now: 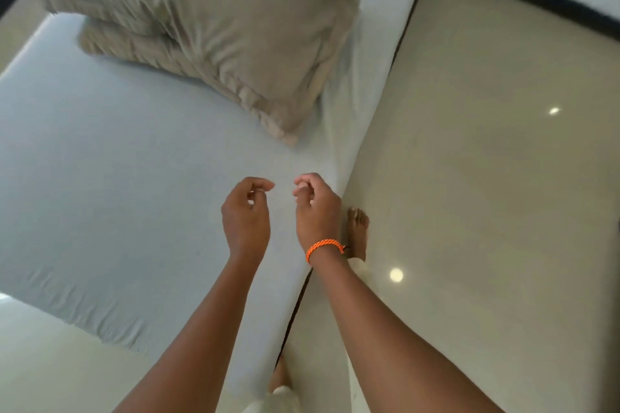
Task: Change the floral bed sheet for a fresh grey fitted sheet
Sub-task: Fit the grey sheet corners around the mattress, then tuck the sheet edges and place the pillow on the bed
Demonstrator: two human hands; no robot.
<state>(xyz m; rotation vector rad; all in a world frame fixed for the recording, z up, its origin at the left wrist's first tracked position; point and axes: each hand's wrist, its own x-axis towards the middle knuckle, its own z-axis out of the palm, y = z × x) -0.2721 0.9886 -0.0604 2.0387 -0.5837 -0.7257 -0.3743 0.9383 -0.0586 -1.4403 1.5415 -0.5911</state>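
A pale grey fitted sheet point(110, 157) covers the mattress, stretched mostly smooth with small wrinkles at the near left edge. My left hand point(246, 214) and my right hand point(317, 206) hover side by side just above the sheet near the bed's right edge. Both have loosely curled fingers and hold nothing. An orange braided band circles my right wrist. No floral sheet is in view.
Two beige pillows point(208, 27) lie stacked on the far part of the bed, slightly blurred. Glossy beige tile floor point(486, 178) runs along the bed's right side, where my bare feet stand. A dark skirting line and white wall lie at the top right.
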